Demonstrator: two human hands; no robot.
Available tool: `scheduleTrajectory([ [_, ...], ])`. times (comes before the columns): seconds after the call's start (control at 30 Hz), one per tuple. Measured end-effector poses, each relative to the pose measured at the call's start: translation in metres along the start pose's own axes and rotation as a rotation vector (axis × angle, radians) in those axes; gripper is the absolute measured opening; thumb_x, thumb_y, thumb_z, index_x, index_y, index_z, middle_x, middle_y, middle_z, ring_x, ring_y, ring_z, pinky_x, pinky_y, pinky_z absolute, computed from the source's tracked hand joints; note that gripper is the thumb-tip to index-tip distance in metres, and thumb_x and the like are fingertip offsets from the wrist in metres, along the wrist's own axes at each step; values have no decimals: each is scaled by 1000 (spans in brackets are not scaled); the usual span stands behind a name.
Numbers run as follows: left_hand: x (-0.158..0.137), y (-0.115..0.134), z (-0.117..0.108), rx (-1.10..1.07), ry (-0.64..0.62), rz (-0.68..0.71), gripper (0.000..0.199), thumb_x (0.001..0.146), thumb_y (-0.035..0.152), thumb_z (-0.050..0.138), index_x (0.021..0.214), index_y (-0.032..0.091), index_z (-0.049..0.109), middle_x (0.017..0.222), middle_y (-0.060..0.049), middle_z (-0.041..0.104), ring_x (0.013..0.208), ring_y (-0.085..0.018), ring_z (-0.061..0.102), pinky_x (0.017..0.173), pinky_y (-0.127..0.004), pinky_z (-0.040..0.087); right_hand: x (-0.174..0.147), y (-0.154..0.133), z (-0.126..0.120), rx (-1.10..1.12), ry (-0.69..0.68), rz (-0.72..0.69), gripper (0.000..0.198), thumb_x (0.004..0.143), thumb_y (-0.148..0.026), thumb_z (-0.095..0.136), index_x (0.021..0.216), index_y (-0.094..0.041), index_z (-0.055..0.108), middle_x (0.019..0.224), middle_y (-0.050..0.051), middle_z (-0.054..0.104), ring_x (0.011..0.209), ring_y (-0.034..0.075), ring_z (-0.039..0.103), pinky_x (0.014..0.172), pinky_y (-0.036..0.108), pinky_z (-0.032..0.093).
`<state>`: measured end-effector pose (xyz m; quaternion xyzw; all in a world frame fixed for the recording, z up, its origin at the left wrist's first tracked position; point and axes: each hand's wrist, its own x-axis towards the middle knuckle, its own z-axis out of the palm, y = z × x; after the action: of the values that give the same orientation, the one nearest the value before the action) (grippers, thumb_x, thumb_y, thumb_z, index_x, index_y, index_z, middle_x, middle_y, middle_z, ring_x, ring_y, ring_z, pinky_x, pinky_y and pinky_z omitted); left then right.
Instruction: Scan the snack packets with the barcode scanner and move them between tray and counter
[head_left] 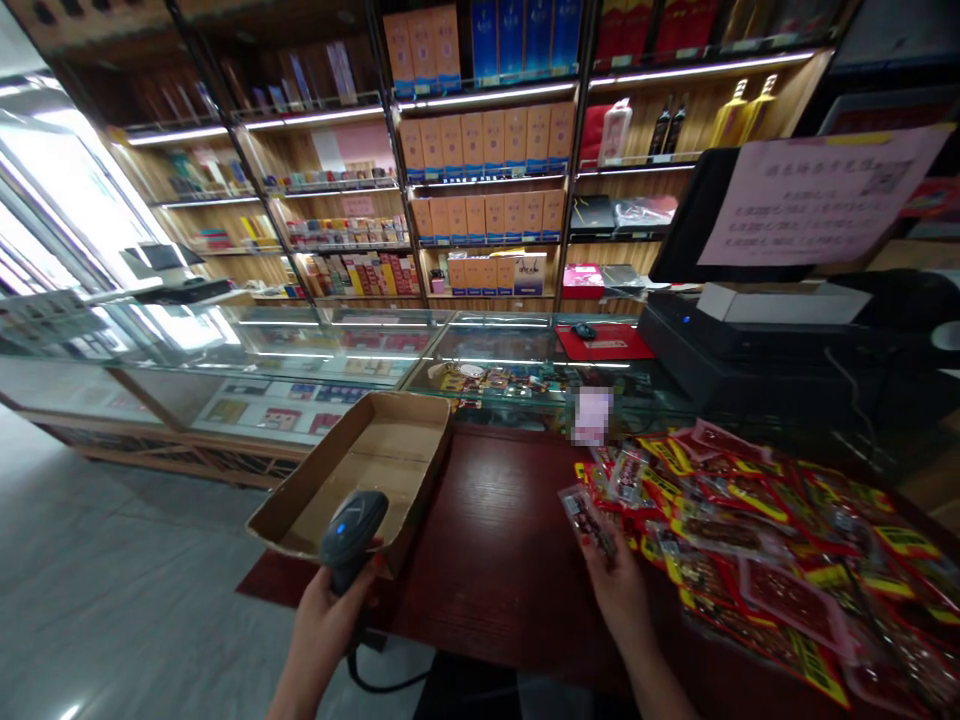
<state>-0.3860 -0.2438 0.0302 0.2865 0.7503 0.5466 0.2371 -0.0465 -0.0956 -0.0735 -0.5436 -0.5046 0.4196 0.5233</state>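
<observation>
My left hand (341, 595) is wrapped round the handle of a dark grey barcode scanner (354, 525) with a blue light on its top; a black cable hangs below it. The scanner is in front of the near part of an open cardboard box (375, 450), which shows a bare bottom. On the right, my right hand (611, 565) grips a small clear packet of dark snack food (589, 522) by its near end. That packet is beside a wide pile of red and yellow snack packets (750, 520) on the dark red wooden table (487, 530).
Beyond the table stands a glass display counter (360, 345), with a mouse (583, 331) on a red mat (611, 342). A black monitor (697, 215) bearing a pink paper sign (810, 200) rises at the right. Shelves of boxed goods (487, 140) line the back wall.
</observation>
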Motion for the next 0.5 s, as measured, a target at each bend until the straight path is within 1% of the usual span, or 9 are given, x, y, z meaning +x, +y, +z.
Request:
scheduleTrajectory([
  [0.07, 1, 2, 0, -29, -3, -34, 64, 54, 58, 85, 98, 12, 76, 87, -8, 81, 56, -20, 67, 53, -30, 56, 0, -2, -2, 38, -18, 31, 59, 84, -62, 66, 126, -20, 63, 65, -1, 72, 56, 23, 67, 51, 32, 53],
  [0.1, 0, 5, 0, -37, 9, -51, 64, 52, 58, 86, 96, 12, 76, 83, -8, 80, 56, -21, 67, 52, -30, 56, 0, -3, -3, 60, -28, 40, 58, 86, -60, 65, 128, -20, 61, 60, -4, 67, 51, 21, 63, 47, 30, 50],
  [0.17, -6, 11, -1, -34, 53, -69, 62, 50, 59, 87, 89, 13, 75, 72, -6, 78, 55, -23, 68, 50, -30, 55, 0, -4, -3, 99, -41, 42, 54, 86, -55, 64, 126, -20, 60, 62, -4, 68, 51, 20, 63, 46, 28, 51],
  [0.23, -17, 19, 0, -35, 70, -35, 59, 53, 62, 86, 86, 14, 75, 71, -6, 77, 60, -25, 70, 53, -31, 58, 1, -4, -2, 124, -47, 33, 50, 82, -51, 69, 122, -21, 63, 73, 0, 74, 55, 20, 66, 49, 29, 53],
  [0.3, -30, 25, 5, -46, 52, 45, 60, 61, 65, 83, 93, 15, 76, 80, -8, 79, 68, -27, 73, 60, -32, 61, 1, -3, -2, 137, -42, 15, 48, 79, -50, 73, 118, -22, 65, 90, 5, 79, 66, 22, 72, 57, 32, 59],
  [0.33, -37, 26, 10, -47, 30, 83, 61, 64, 67, 81, 96, 16, 76, 85, -8, 79, 69, -26, 73, 62, -32, 61, 1, -2, -1, 138, -33, 5, 47, 78, -49, 74, 116, -23, 66, 99, 6, 80, 76, 25, 75, 65, 34, 61],
  [0.37, -44, 27, 16, -38, 2, 109, 61, 66, 68, 79, 97, 16, 76, 85, -7, 79, 67, -24, 72, 61, -31, 60, 2, -1, -1, 134, -19, -6, 46, 77, -49, 75, 114, -23, 68, 105, 8, 80, 86, 27, 77, 74, 37, 62],
  [0.43, -58, 25, 30, 8, -76, 110, 59, 66, 71, 78, 87, 17, 74, 67, -4, 73, 53, -20, 64, 51, -28, 54, 4, 2, -3, 111, 10, -23, 43, 76, -48, 77, 110, -23, 71, 112, 9, 80, 104, 31, 75, 92, 45, 59],
  [0.5, -72, 22, 45, 53, -215, 67, 56, 64, 72, 78, 78, 18, 71, 50, 1, 60, 45, -17, 56, 44, -26, 48, 6, 4, -6, 86, 22, -35, 39, 76, -47, 77, 107, -23, 75, 112, 10, 80, 110, 33, 73, 101, 50, 55],
])
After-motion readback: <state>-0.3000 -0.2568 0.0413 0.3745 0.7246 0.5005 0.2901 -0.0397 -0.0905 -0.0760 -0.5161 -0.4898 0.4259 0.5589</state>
